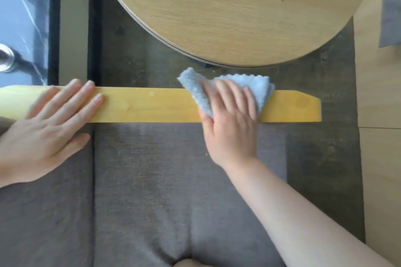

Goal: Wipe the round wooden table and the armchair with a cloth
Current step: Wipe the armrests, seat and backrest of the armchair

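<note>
Yellow wooden armrest (152,106) carries both hands: left hand (47,132) flat on its left end, right hand (230,119) pressing light blue cloth (256,86) near its right end. Bare wood between them.

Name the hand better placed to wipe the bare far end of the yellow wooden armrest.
Right. The right hand already presses the light blue cloth onto the yellow wooden armrest beside that end; the left hand lies flat at the opposite end, without a cloth.

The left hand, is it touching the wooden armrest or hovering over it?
Touching. In the head view the left hand lies flat with its fingers spread on the wooden armrest, no gap showing, while the right hand presses the cloth further along.
</note>
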